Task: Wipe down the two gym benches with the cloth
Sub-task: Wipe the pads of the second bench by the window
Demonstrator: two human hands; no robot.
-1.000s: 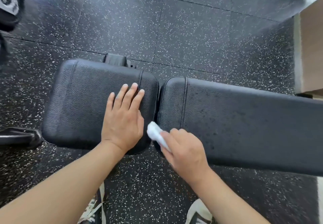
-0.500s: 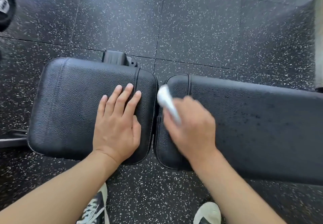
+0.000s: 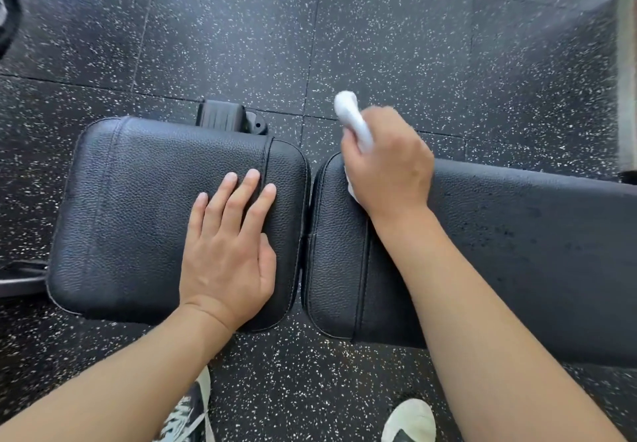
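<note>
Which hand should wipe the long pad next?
Right. The right hand already grips the cloth at the long pad's far edge; the left hand lies flat on the short pad, holding nothing.

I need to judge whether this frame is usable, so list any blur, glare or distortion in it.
Head view: the right hand and its white cloth are motion-blurred; the left hand, flat on the seat pad, is sharp. Head view: wide-angle bending curves the long pad and floor seams. Head view: pale washed-out glare at the upper right corner.
</note>
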